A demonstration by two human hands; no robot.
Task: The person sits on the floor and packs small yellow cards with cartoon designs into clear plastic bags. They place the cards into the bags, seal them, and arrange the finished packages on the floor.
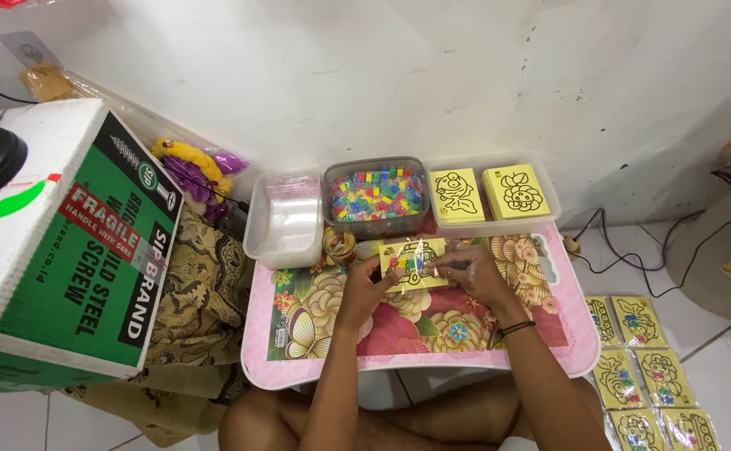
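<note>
Both hands pinch a yellow card near the table's back edge: left hand steadying, right hand closed; keep it flat.

A scuffed white wall rises behind a small pink floral table on white floor tiles.

A: Tray? Card?
B: Tray glossy plastic, floral print. Card matt yellow paper under clear shiny film.
A: Bins?
B: Tub translucent plastic, box printed cardboard.
</note>
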